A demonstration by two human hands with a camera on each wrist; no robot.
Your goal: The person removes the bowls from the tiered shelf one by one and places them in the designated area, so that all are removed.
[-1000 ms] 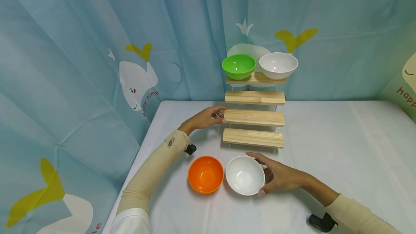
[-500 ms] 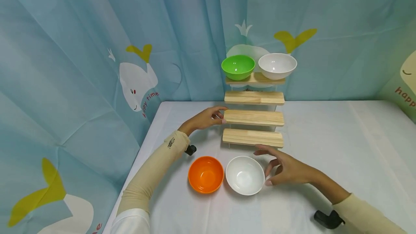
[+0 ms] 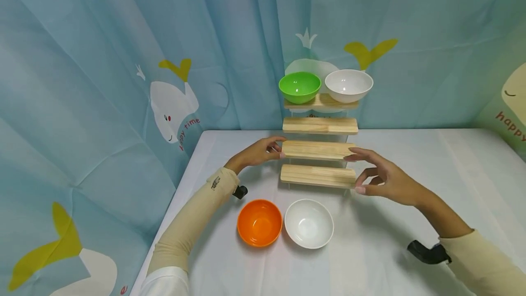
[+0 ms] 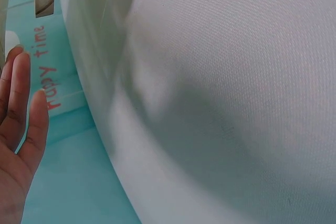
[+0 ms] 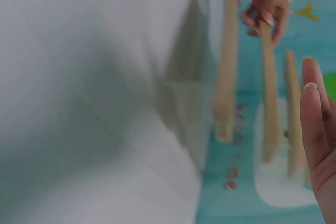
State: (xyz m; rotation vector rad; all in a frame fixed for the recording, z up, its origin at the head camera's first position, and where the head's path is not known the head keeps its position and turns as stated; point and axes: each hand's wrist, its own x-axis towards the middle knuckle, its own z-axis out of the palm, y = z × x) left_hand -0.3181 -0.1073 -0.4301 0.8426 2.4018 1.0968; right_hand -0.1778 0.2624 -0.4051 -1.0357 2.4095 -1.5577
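A stepped rack with wooden boards (image 3: 312, 125) stands at the back of the table. My left hand (image 3: 256, 150) pinches the left end of its second-lowest board (image 3: 314, 150); the right wrist view shows those fingers around the board's end. On the right side of the rack my right hand (image 3: 388, 178) holds nothing, its fingers loosely bent and fingertips close to the boards' right ends. A green bowl (image 3: 300, 88) and a white bowl (image 3: 349, 86) sit side by side on the top board. In front of the rack, an orange bowl (image 3: 260, 223) and another white bowl (image 3: 309, 224) rest on the table.
White cloth covers the table (image 3: 431, 172). A blue curtain (image 3: 246, 49) with whale prints hangs behind it and along the left side. Each wrist wears a black camera mount, such as the right mount (image 3: 429, 252).
My right hand has let go of the front white bowl and moved up and right to the rack's right side. The left hand has stayed on the board.
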